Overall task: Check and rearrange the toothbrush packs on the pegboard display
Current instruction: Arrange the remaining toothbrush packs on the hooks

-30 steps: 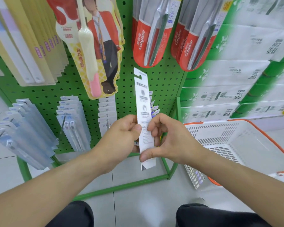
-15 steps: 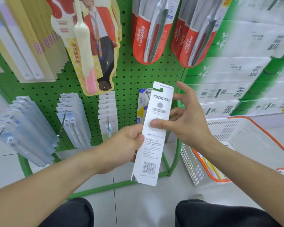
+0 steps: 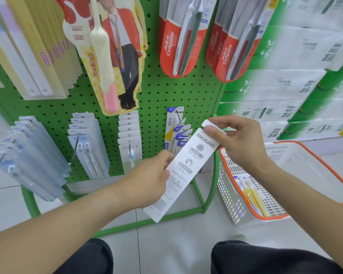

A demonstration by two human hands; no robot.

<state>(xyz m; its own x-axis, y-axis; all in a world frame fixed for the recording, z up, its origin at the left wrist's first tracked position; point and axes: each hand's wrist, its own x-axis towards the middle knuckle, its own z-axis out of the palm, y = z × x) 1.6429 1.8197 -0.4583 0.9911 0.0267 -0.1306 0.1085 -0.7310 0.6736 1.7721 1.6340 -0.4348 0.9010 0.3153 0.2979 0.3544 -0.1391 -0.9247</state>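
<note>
Both hands hold white pack [image 3: 186, 165] tilted, top upper-right.

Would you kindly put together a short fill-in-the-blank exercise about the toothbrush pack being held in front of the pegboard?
1. Both hands hold a white pack printed with the brand ____.
2. The right hand pinches the pack's ____ end.
3. The pegboard is painted ____.
4. The white basket has a rim coloured ____.

Missing words: FROG; top; green; orange.
</note>
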